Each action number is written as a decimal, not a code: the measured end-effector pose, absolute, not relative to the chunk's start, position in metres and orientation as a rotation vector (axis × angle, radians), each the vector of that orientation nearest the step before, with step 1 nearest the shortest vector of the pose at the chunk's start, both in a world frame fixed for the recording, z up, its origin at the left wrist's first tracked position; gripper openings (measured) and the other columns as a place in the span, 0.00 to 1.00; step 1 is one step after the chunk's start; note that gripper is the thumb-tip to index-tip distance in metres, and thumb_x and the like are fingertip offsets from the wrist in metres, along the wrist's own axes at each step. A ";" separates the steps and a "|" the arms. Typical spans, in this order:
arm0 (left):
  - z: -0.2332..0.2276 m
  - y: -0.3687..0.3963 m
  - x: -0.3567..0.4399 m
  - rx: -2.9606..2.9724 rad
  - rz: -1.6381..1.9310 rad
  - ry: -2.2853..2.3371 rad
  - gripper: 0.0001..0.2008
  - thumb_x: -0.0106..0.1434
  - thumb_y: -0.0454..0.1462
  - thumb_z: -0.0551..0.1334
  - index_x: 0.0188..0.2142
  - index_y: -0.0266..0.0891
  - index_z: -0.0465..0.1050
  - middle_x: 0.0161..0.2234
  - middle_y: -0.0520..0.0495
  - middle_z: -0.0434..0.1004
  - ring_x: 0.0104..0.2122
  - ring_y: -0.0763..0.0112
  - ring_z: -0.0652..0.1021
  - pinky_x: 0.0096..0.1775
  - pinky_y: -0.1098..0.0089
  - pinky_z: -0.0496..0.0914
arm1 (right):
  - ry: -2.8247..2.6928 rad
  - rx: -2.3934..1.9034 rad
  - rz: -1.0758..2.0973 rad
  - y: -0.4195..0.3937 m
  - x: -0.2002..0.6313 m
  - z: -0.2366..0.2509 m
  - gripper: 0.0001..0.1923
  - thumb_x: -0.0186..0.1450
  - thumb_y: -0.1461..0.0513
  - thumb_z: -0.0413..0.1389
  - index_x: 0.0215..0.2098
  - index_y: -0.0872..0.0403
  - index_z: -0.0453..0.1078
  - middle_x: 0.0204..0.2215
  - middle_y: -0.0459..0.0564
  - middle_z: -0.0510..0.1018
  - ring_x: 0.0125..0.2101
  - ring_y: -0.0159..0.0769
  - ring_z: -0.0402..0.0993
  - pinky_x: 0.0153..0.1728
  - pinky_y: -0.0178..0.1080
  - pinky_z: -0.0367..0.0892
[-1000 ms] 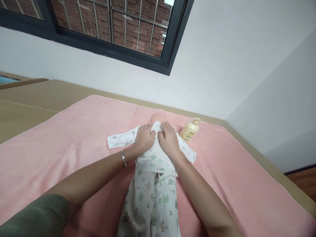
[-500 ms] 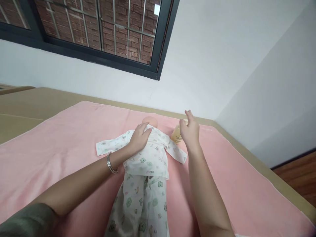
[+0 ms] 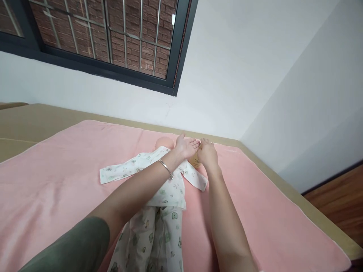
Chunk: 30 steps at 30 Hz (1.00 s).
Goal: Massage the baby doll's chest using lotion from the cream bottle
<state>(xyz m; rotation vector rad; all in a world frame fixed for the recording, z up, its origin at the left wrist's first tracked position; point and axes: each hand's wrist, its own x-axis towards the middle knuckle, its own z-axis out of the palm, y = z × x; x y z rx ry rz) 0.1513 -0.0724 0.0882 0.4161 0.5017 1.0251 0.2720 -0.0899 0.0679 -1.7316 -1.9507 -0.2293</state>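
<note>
My left hand (image 3: 187, 146) is held palm up with its fingers stretched out, holding nothing. Its fingertips point right, close beside a yellow bottle (image 3: 195, 161) with small dark print. Over the top of this bottle, my right hand (image 3: 208, 152) has its fingers bent down and closed, hiding the cap. A white baby top (image 3: 170, 190) with green animal prints lies under my left forearm, its sleeves spread. Matching trousers (image 3: 159, 234) lie below it. At the collar shows a round pink head (image 3: 164, 142), like a doll's.
A pink sheet (image 3: 249, 204) is spread under everything, on a tan surface (image 3: 56, 113) whose edge runs along the white wall (image 3: 221, 75). A dark-framed window (image 3: 113, 68) with metal bars is above. Brown wood (image 3: 340, 196) shows at the right.
My left hand has left the top, moved right and turned palm up beside the bottle. My right hand has come down onto the bottle's top, its fingers now bent over it.
</note>
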 end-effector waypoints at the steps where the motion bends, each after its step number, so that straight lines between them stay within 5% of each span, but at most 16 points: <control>1: 0.087 -0.072 0.152 0.408 1.035 0.506 0.41 0.69 0.52 0.42 0.69 0.20 0.49 0.68 0.26 0.57 0.66 0.59 0.66 0.58 0.69 0.70 | -1.932 -1.745 -0.248 -0.089 0.271 0.068 0.25 0.63 0.70 0.42 0.55 0.64 0.69 0.57 0.67 0.72 0.61 0.51 0.63 0.64 0.53 0.52; 8: 0.084 -0.108 0.117 0.440 1.058 0.572 0.38 0.69 0.50 0.45 0.69 0.23 0.51 0.67 0.26 0.60 0.65 0.59 0.68 0.58 0.67 0.71 | -1.803 -1.858 -0.308 -0.083 0.256 0.069 0.23 0.62 0.68 0.47 0.55 0.63 0.70 0.53 0.67 0.75 0.58 0.52 0.67 0.62 0.51 0.56; 23: 0.122 -0.178 0.029 0.458 1.091 0.663 0.28 0.69 0.43 0.49 0.63 0.30 0.64 0.63 0.32 0.69 0.63 0.58 0.71 0.64 0.62 0.64 | -1.778 -1.959 -0.165 -0.085 0.248 0.077 0.27 0.63 0.66 0.44 0.59 0.62 0.67 0.59 0.67 0.70 0.64 0.54 0.60 0.63 0.59 0.54; 30: 0.137 -0.212 0.028 0.508 1.076 0.596 0.28 0.70 0.44 0.49 0.65 0.34 0.62 0.64 0.34 0.68 0.65 0.54 0.69 0.65 0.57 0.64 | -1.739 -1.381 0.101 -0.141 0.194 0.106 0.29 0.71 0.56 0.44 0.68 0.57 0.59 0.71 0.60 0.54 0.71 0.49 0.48 0.68 0.57 0.50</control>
